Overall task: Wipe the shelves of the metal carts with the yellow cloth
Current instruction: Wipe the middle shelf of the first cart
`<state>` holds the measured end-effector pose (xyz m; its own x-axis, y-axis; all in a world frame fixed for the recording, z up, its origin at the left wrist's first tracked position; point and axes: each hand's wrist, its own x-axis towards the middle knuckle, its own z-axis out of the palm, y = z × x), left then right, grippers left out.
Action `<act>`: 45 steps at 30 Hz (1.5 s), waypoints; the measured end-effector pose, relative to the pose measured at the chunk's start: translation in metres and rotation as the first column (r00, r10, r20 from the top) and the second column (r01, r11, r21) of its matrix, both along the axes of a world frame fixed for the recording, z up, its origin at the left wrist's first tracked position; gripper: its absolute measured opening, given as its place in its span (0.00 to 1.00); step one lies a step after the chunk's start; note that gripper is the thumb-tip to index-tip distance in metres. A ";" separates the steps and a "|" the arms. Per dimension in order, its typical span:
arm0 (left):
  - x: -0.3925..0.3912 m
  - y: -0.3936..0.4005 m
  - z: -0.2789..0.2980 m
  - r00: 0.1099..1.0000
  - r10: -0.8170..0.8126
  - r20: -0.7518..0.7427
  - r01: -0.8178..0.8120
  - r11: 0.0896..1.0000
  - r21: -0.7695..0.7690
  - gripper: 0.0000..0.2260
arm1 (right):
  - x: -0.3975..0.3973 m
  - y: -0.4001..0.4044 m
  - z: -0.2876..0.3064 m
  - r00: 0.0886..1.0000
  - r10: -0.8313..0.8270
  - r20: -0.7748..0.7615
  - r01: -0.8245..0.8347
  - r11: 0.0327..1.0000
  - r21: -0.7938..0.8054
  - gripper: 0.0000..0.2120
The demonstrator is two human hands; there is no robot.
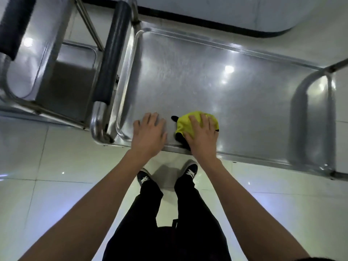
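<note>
While the left hand (pixel 148 132) rests flat on the cart's top shelf (pixel 207 72) to steady it, the right hand (pixel 202 134) presses the bunched yellow cloth (pixel 185 122) down with spread fingers at the near edge, ready to wipe.

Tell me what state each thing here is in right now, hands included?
yellow cloth: bunched, lying on the shelf under the right hand.
right hand: fingers spread, pressing the cloth.
left hand: flat on the bare shelf.
cart shelf: shiny, bare apart from the cloth.
second cart: parked alongside, untouched.
</note>
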<state>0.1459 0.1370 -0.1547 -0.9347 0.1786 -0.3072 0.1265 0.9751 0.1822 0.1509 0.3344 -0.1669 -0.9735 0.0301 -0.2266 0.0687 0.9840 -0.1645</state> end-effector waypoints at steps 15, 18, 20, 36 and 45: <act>0.133 0.007 0.036 0.987 0.119 -0.107 -0.094 0.972 0.213 0.14 | 0.091 0.040 0.026 0.986 0.152 -0.075 -0.163 0.970 -0.179 0.24; 0.172 0.010 0.040 0.989 0.115 -0.089 -0.097 0.979 0.181 0.16 | 0.126 0.051 0.024 0.982 0.139 -0.128 -0.169 0.950 -0.263 0.24; 0.194 0.008 0.037 0.991 0.120 -0.065 -0.109 0.984 0.144 0.16 | 0.148 0.051 0.020 0.972 0.153 -0.176 -0.201 0.931 -0.304 0.24; 0.212 -0.073 -0.086 0.995 0.064 0.074 -0.076 0.982 0.170 0.16 | 0.204 -0.017 -0.088 0.991 0.103 -0.087 -0.128 0.917 -0.377 0.23; 0.153 -0.072 -0.210 0.996 0.050 -0.077 -0.037 0.986 0.164 0.16 | 0.147 -0.013 -0.203 0.991 0.018 -0.134 -0.073 0.906 -0.418 0.25</act>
